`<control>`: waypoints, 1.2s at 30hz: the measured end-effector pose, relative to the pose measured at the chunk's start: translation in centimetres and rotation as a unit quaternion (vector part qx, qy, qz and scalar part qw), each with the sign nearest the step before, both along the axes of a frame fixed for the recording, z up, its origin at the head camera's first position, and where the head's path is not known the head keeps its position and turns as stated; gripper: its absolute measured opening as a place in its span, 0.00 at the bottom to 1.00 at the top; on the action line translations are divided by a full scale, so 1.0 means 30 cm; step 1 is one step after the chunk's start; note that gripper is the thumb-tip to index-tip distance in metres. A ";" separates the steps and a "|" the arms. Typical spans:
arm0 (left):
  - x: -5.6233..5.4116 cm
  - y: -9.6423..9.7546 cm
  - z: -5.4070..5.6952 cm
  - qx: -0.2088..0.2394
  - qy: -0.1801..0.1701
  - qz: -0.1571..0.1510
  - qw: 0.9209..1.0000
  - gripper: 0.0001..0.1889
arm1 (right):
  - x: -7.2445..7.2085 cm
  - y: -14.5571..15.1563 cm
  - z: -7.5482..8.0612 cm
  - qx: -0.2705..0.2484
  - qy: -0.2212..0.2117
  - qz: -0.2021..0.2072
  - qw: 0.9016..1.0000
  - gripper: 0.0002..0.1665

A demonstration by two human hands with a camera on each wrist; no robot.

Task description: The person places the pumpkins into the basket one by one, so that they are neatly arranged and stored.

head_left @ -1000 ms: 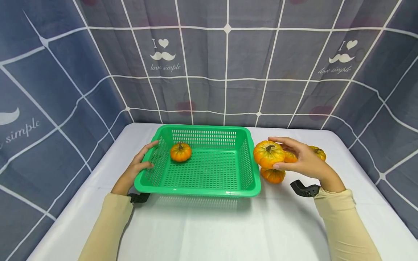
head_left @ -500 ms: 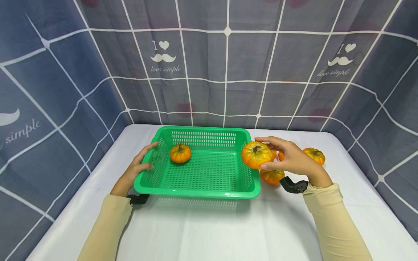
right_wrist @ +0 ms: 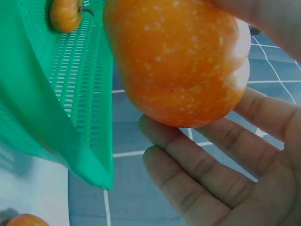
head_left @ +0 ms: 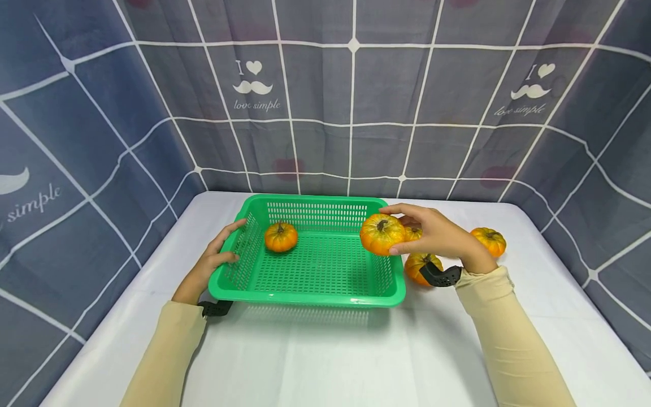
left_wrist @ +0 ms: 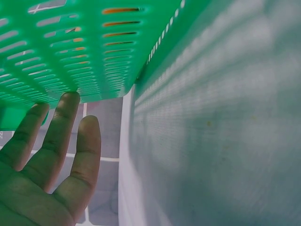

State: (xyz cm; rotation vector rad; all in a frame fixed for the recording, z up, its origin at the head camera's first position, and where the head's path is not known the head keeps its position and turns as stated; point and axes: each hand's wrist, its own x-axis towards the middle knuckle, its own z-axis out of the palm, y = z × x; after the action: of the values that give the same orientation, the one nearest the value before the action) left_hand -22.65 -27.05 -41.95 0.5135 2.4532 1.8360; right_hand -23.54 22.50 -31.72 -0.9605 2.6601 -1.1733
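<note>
My right hand [head_left: 432,230] holds a small orange-and-yellow pumpkin [head_left: 382,234] by its sides, thumb in front and fingers behind. The pumpkin overlaps the right rim of a green plastic basket [head_left: 305,298] in the head view; the right wrist view shows its orange underside [right_wrist: 174,66] with fingertips beneath. My left hand [head_left: 216,257] is at the basket's left side, its fingers straight against the slotted wall [left_wrist: 70,56] in the left wrist view. Inside the basket, a smaller orange pumpkin [head_left: 281,237] sits at the left.
Right of the basket, one pumpkin [head_left: 419,268] is partly covered by the black wrist strap [head_left: 441,276]. Another pumpkin [head_left: 413,233] shows behind my right hand, mostly hidden. A further pumpkin [head_left: 489,242] lies farther right on the white tablecloth [head_left: 325,362]. Grey checked curtains [head_left: 325,96] enclose the table.
My right hand has carried the pumpkin leftward, from beside the basket to over its right rim. The far-right pumpkin is now uncovered. My left hand and the basket have stayed put.
</note>
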 end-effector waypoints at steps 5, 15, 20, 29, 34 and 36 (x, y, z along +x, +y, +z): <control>0.000 0.001 -0.001 -0.004 0.002 0.002 1.000 0.48 | -0.024 -0.037 0.004 -0.022 -0.048 0.005 0.999 0.44; -0.002 0.003 -0.001 0.003 -0.003 0.000 1.000 0.48 | -0.102 -0.087 -0.026 -0.047 -0.074 0.049 0.995 0.44; -0.002 0.004 0.000 0.003 -0.007 -0.001 1.000 0.48 | -0.143 -0.107 -0.031 -0.079 -0.102 0.071 0.989 0.44; -0.006 0.004 -0.002 -0.005 0.000 0.002 1.000 0.48 | -0.201 -0.155 -0.042 -0.117 -0.160 0.065 0.978 0.45; -0.005 0.002 -0.002 -0.008 0.001 0.002 1.000 0.47 | -0.233 -0.183 -0.061 -0.106 -0.154 0.048 0.981 0.44; -0.004 0.000 -0.003 -0.006 0.000 0.001 1.000 0.47 | -0.243 -0.193 -0.066 -0.097 -0.151 0.044 0.983 0.44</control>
State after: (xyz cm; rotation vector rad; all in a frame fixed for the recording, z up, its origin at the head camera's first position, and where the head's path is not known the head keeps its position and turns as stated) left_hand -22.75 -27.05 -42.04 0.5105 2.4650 1.8207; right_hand -30.84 16.70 -33.71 -0.8370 2.2797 -1.4485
